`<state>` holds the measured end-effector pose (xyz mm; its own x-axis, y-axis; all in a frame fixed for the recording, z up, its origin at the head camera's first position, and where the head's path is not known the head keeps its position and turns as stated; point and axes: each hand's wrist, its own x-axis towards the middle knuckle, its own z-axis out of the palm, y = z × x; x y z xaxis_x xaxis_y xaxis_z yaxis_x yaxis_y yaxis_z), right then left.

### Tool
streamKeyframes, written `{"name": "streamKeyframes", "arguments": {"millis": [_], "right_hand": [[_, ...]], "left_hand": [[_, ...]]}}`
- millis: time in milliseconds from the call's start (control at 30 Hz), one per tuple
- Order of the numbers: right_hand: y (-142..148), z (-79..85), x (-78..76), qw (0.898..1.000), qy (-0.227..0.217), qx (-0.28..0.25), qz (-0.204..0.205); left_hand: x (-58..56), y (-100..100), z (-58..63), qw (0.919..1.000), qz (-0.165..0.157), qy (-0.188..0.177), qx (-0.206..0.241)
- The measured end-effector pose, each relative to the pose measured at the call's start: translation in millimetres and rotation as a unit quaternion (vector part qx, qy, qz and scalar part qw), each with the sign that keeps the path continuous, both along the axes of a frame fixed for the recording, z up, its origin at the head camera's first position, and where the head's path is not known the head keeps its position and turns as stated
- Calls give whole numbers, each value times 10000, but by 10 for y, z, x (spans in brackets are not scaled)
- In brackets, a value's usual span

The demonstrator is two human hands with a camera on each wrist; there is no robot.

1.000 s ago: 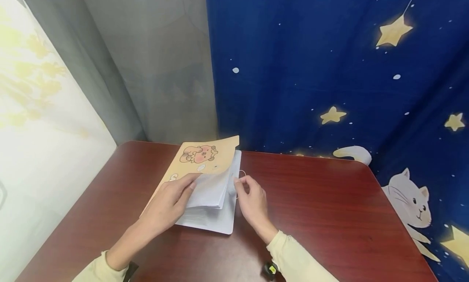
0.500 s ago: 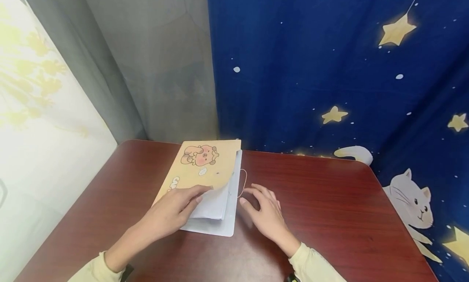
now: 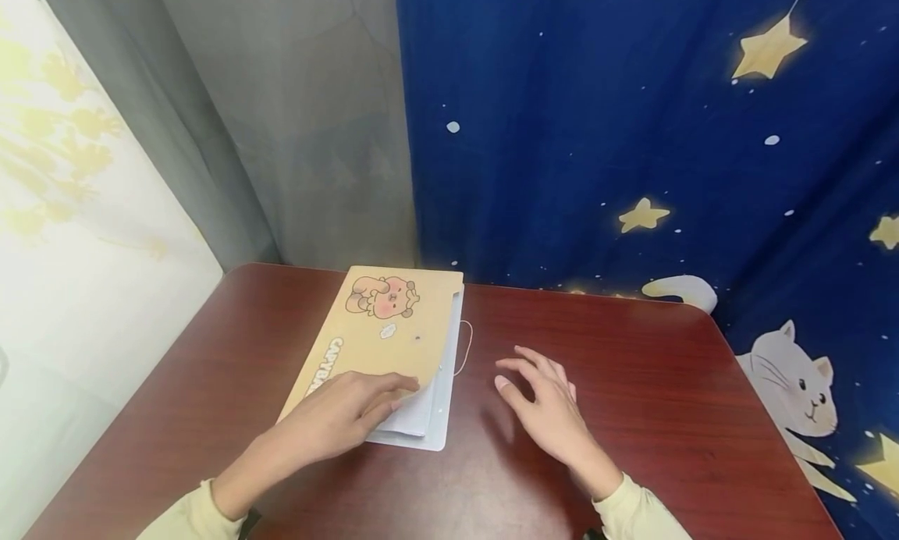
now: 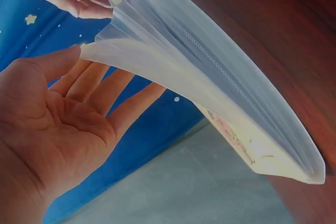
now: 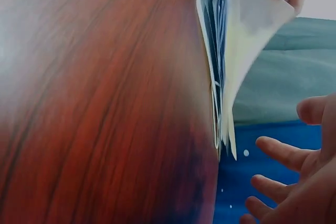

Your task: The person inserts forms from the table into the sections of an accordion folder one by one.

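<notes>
A tan expanding file folder (image 3: 400, 353) with a cartoon animal and partly hidden lettering lies on the table, its cover lifted a little at the near right corner. My left hand (image 3: 344, 415) pinches that corner between thumb and fingers, as the left wrist view shows with the hand (image 4: 68, 114) and the bent cover (image 4: 157, 74). Pleated clear pockets (image 4: 178, 40) show inside. A thin cord loop (image 3: 467, 345) sticks out from the folder's right edge. To the right, my right hand (image 3: 551, 407) hovers above the table with relaxed, spread fingers, holding nothing.
The reddish-brown wooden table (image 3: 632, 399) extends to the right of the folder. Behind it hang a grey curtain (image 3: 316, 134) and a blue curtain (image 3: 534, 173) with stars and a cat. A pale wall or panel (image 3: 84, 290) stands at the left.
The cover has come down over the pockets, with my left hand moving down along with its corner. My right hand has let go near the cord and moved off to the right.
</notes>
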<state>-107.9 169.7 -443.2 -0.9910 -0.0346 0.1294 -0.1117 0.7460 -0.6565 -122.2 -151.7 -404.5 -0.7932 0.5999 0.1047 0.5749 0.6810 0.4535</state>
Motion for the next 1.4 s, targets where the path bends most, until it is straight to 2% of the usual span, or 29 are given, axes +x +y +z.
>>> {"name": "streamKeyframes", "arguments": {"millis": [167, 267, 633, 800, 1033, 1267, 1400], "right_hand": [[128, 45, 24, 9998, -68, 177, 49], [191, 71, 39, 9995, -117, 299, 74], [331, 93, 127, 9986, -164, 500, 35], [383, 119, 140, 9976, -227, 642, 96], [460, 161, 171, 9967, -150, 784, 165], [567, 132, 292, 9951, -102, 972, 148], [627, 123, 363, 9941, -186, 1061, 99]], "left_hand": [[22, 73, -85, 9982, -126, 353, -467], [30, 114, -123, 9968, -267, 419, -632], [30, 178, -198, 9925, -801, 642, -663], [54, 185, -242, 9912, -823, 786, -679], [84, 184, -285, 9915, -721, 792, -742], [99, 234, -322, 9914, -823, 831, -582], [106, 265, -352, 9891, -847, 1015, -648]]}}
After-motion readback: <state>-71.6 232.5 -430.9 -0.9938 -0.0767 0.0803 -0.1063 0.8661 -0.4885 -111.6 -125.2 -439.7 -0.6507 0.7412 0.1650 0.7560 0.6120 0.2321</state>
